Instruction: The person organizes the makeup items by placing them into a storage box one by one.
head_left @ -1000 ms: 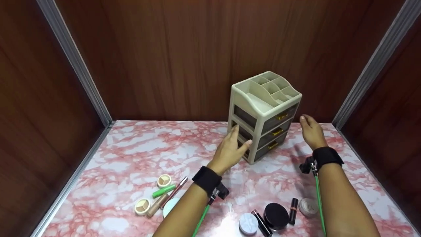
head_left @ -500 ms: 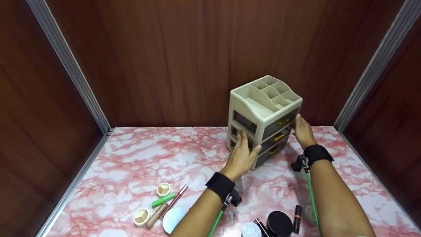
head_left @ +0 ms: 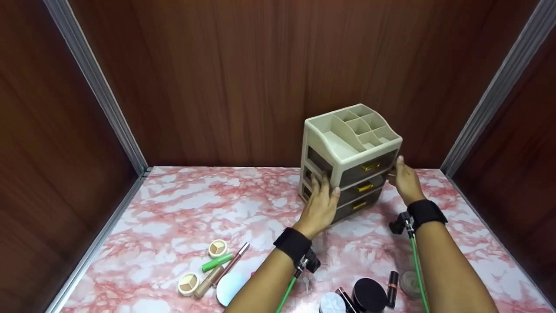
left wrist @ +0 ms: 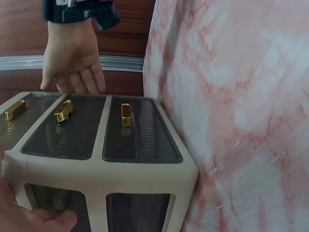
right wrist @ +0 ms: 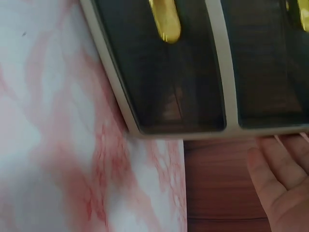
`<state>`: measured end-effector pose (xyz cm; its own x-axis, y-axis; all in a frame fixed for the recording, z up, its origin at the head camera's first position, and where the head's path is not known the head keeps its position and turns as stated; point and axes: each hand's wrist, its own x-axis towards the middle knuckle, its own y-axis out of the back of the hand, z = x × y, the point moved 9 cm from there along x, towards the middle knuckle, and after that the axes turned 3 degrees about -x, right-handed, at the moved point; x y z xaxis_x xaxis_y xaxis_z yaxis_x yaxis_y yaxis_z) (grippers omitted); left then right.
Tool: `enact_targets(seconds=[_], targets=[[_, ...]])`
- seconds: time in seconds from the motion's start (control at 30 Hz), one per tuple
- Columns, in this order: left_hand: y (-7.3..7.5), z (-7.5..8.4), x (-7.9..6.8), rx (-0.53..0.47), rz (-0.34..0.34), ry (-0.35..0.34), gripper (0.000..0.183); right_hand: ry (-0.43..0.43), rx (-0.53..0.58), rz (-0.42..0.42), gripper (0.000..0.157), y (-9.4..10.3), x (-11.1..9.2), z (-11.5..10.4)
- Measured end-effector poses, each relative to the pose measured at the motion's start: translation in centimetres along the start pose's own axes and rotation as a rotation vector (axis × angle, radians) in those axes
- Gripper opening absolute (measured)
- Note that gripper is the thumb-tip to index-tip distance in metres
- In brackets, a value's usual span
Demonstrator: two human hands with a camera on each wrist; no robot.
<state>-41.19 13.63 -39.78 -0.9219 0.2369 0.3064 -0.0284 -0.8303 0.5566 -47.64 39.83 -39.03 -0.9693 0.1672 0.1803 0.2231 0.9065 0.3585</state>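
A cream drawer organizer (head_left: 343,174) stands upright on the marbled table, turned at an angle. It has three dark see-through drawers with gold handles (head_left: 365,187) and an open divided top. Against its left side rests my left hand (head_left: 319,208), fingers spread over the side panels, thumb near the front corner; the left wrist view shows these fingers (left wrist: 53,220) on a side window. My right hand (head_left: 407,180) is at the organizer's right side, its fingertips partly hidden behind the edge. In the right wrist view the right fingers (right wrist: 275,169) meet that edge.
Left front lie two round concealer pans (head_left: 188,284), a green tube (head_left: 217,262), a brown tube (head_left: 208,281), a slim red tube (head_left: 232,265) and a pale disc (head_left: 230,288). Right front are a black compact (head_left: 369,294), a lipstick (head_left: 392,289) and small jars. Wooden walls (head_left: 243,87) enclose the table.
Both hands have come in to the organizer's sides, the left moving right and the right moving inward. The organizer has turned slightly, so its drawer fronts face me more.
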Motion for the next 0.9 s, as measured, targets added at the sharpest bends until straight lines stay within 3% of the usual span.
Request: enact_targets(seconds=[0.07, 0.17, 0.3, 0.5, 0.67, 0.9], targets=[[0.6, -0.2, -0.1, -0.024, 0.013, 0.011, 0.07, 0.013, -0.072, 0.041, 0.081, 0.1, -0.5, -0.2], [1.6, -0.5, -0.4, -0.064, 0.032, 0.023, 0.072, 0.029, -0.071, 0.064, 0.079, -0.2, -1.3, -0.5], [3.0, -1.1, -0.9, -0.097, 0.063, 0.039, 0.075, 0.062, 0.007, 0.025, 0.075, -1.3, -2.3, -0.8], [5.2, -1.8, -1.7, -0.128, 0.085, 0.008, 0.074, 0.12, 0.004, 0.002, 0.071, -2.4, -3.9, -1.6], [7.0, -3.3, -2.7, -0.179, 0.086, 0.025, 0.071, 0.176, -0.136, 0.045, 0.062, -3.3, -5.4, -2.6], [9.5, -5.3, -3.9, -0.238, 0.111, 0.048, 0.069, 0.175, -0.068, -0.044, 0.065, -5.9, -7.1, -3.6]])
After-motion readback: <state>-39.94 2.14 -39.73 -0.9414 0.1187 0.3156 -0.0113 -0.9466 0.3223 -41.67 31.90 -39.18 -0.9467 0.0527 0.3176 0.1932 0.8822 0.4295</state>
